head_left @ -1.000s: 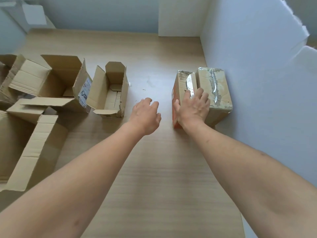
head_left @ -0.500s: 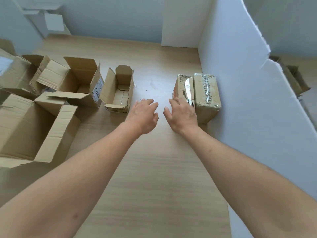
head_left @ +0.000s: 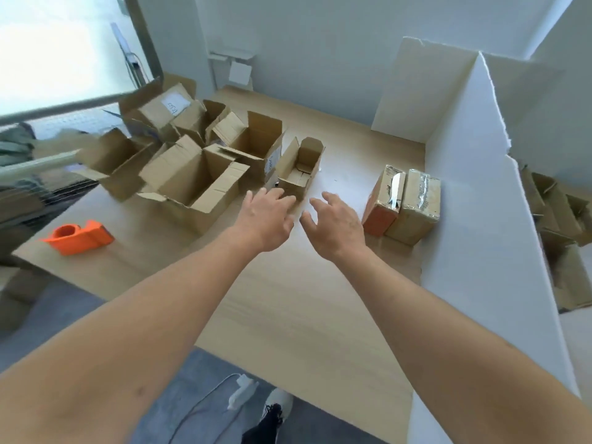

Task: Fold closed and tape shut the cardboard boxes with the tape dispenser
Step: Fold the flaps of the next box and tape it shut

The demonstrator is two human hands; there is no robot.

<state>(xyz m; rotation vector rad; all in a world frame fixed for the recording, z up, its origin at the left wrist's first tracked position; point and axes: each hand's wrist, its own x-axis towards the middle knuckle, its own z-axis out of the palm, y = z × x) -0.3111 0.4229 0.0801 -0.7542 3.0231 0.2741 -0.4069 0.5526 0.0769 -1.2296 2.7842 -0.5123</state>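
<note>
A small open cardboard box (head_left: 300, 169) stands on the wooden table (head_left: 288, 315), flaps up. My left hand (head_left: 267, 219) hovers just in front of it, fingers loose, holding nothing. My right hand (head_left: 334, 224) hangs beside it with fingers spread, also empty. Two taped boxes (head_left: 403, 203) sit side by side at the right, against the white partition. The orange tape dispenser (head_left: 78, 237) lies near the table's left edge, well away from both hands. Several larger open boxes (head_left: 195, 181) crowd the back left.
A white foam partition (head_left: 474, 219) walls the table's right side and back corner. More cardboard boxes (head_left: 560, 219) lie beyond it. Below the near table edge are grey floor, a white cable plug (head_left: 242, 390) and a shoe (head_left: 275, 408).
My right hand left the taped boxes and moved left toward the small open box. The camera pulled back and turned left, bringing the tape dispenser and table edge into view.
</note>
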